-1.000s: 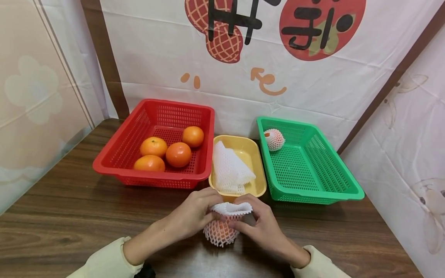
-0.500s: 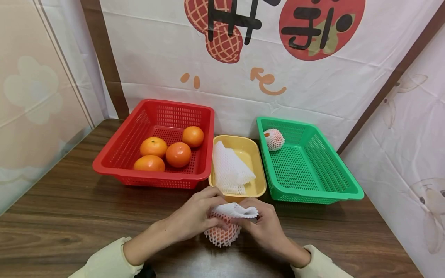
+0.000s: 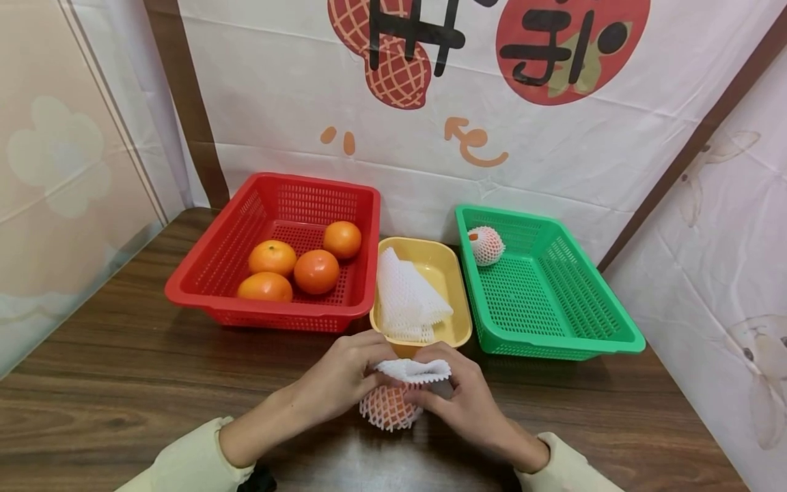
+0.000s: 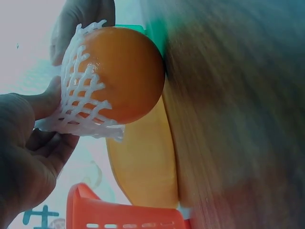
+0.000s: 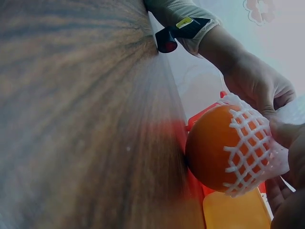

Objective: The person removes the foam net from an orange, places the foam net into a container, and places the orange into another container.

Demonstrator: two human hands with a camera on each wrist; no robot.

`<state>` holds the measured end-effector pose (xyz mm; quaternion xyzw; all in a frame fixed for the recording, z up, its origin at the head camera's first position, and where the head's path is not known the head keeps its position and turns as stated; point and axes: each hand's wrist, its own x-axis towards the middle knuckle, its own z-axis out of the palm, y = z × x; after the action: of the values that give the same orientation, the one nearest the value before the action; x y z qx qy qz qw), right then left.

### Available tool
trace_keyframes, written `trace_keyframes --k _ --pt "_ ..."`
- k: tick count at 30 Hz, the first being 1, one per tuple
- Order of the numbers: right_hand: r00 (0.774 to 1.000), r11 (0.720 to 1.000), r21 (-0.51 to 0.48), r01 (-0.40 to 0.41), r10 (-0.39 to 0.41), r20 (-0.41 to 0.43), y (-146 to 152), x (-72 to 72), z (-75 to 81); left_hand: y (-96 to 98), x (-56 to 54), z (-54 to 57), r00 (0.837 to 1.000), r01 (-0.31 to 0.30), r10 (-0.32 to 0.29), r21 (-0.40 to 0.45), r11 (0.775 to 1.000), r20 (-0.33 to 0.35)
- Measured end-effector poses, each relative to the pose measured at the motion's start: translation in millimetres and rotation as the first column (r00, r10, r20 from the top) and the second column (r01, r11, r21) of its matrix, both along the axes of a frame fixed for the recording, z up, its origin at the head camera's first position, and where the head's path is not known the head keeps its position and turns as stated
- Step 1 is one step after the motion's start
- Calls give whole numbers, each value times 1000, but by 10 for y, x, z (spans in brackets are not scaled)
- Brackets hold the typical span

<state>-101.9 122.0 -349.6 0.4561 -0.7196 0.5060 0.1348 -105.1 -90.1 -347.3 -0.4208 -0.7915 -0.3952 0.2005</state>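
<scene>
An orange (image 4: 131, 71) stands on the table with a white foam net sleeve (image 3: 413, 371) over its upper part. The lower part is bare in both wrist views. My left hand (image 3: 348, 372) pinches the net's gathered top from the left, thumb in front. From the right, my right hand (image 3: 460, 396) pinches the same net, its thumb near the left one. The net's folded rim sticks up between the hands. In the right wrist view the orange (image 5: 207, 148) shows bare skin toward the wood, with the net's mesh spread around its other side.
At the left, a red basket (image 3: 277, 307) holds several bare oranges (image 3: 316, 272). Behind my hands, a yellow tray (image 3: 458, 301) holds white foam nets (image 3: 408, 294). A green basket (image 3: 559, 345) at the right has one netted orange (image 3: 487, 246) in its back left corner.
The net's top rim swung a little to the right half a second ago and is now partly back. Both hands shifted slightly and keep their pinch; the orange stays in about the same place.
</scene>
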Motion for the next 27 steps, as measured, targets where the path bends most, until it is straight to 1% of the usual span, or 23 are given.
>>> trace_keyframes --k 3,5,8,10,14,17,21,24,27 --pt "998 1000 -2 25 -25 52 2 4 -7 -1 5 -5 1000 6 -6 3 1000 -4" --pt "997 999 0 42 -42 65 5 7 -8 -3 10 -8 1000 17 -17 9 1000 1" --pt "995 997 14 77 -78 63 10 17 0 -8 16 -11 999 30 -30 1 1000 23" --pt "994 995 28 99 -100 45 13 25 3 -11 19 -15 998 42 -41 -16 999 44" --pt "993 993 42 111 -112 31 20 40 3 -11 25 -18 997 49 -45 -59 997 64" --pt "996 995 36 89 -90 28 20 38 0 -7 25 -13 998 47 -44 -57 997 49" --pt "999 1000 8 27 -27 25 16 14 -13 -1 18 2 1000 24 -23 -55 998 18" --pt "998 999 -16 -33 34 58 17 -2 -29 -2 14 8 1000 9 -8 -57 998 7" --pt "994 999 -6 -48 48 97 16 -5 -36 -9 7 8 1000 1 -1 -56 998 -6"
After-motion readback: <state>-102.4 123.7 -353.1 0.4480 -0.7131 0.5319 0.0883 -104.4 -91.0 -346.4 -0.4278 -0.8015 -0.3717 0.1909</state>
